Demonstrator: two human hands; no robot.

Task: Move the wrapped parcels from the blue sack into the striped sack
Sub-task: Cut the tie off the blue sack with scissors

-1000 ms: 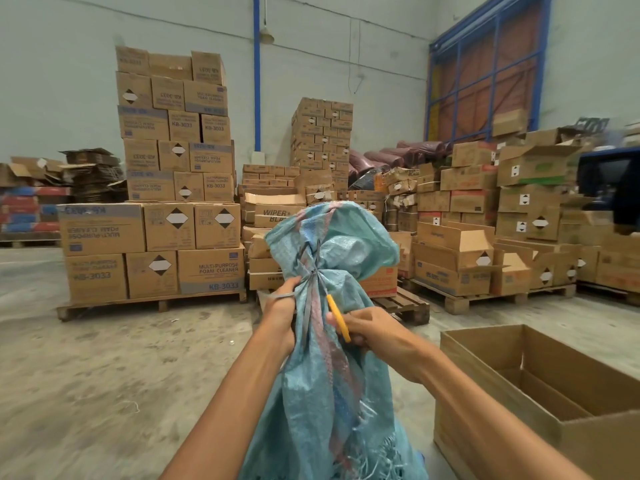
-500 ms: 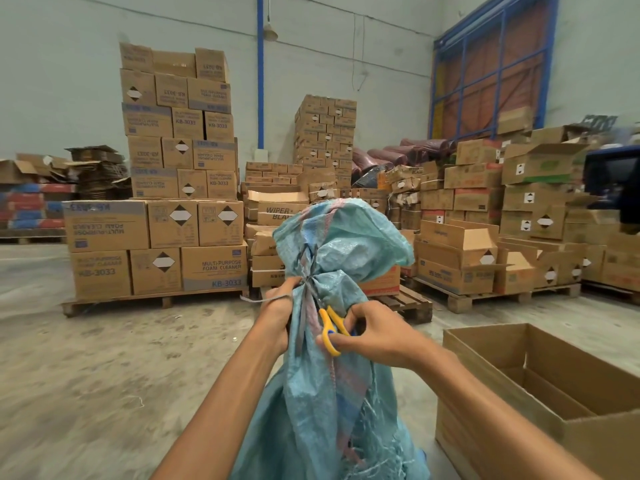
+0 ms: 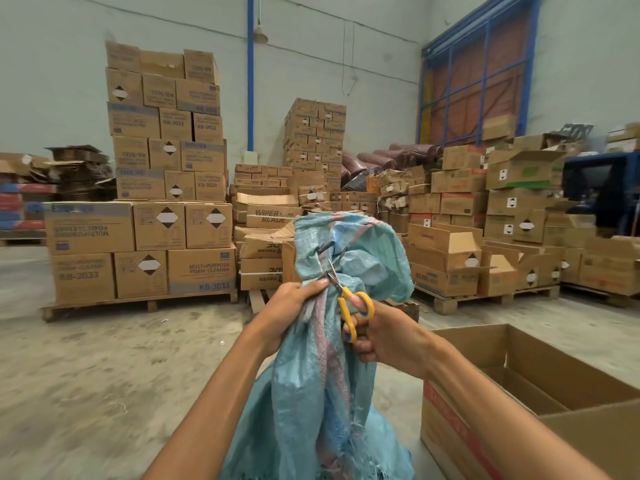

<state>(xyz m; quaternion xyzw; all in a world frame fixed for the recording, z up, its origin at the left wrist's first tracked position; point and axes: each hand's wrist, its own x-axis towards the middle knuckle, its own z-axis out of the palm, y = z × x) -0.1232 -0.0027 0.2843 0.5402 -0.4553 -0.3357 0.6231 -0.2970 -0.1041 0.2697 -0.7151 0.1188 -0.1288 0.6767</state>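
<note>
A blue woven sack (image 3: 311, 393) with a faded pink stripe stands upright in front of me, its neck bunched and tied with a dark tie (image 3: 327, 247). My left hand (image 3: 294, 303) grips the gathered neck from the left. My right hand (image 3: 384, 337) holds yellow-handled scissors (image 3: 346, 299), fingers through the loops, blades pointing up at the tied neck. The sack's contents are hidden. No striped sack shows separately.
An open, empty cardboard box (image 3: 540, 393) stands at my right. Pallets stacked with cartons (image 3: 145, 237) fill the left and back, more cartons (image 3: 485, 237) on the right. Bare concrete floor (image 3: 104, 375) spreads to the left.
The scissors have turned from handles-down beside the sack to blades-up at the tied neck. My left hand has shifted slightly higher on the neck.
</note>
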